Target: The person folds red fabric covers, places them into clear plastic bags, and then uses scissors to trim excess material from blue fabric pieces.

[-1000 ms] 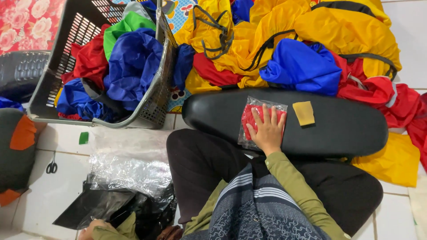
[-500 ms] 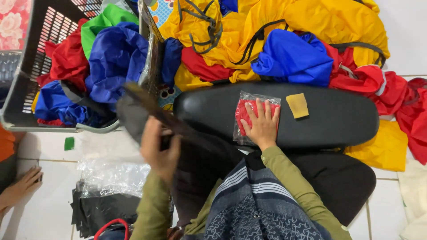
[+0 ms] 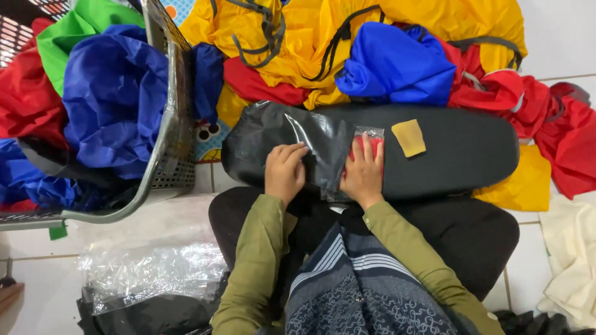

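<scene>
Black board [image 3: 459, 152] bare right of yellow patch [image 3: 410, 137]; passage open there. Fabric heap [image 3: 347, 56] blocks behind, laundry basket [image 3: 171, 124] blocks left.

The black plastic bag [image 3: 285, 146] covers the left end of the black board [image 3: 459, 152], and the right hand [image 3: 362, 174] hides most of the red packet [image 3: 360, 146]. The grey basket [image 3: 167, 124] runs off the left edge, its far wall unseen.

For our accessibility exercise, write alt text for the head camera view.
A left hand presses a glossy black plastic bag onto a black oval board, while the right hand rests on a clear packet of red fabric. Colourful cloth piles surround them.
</scene>
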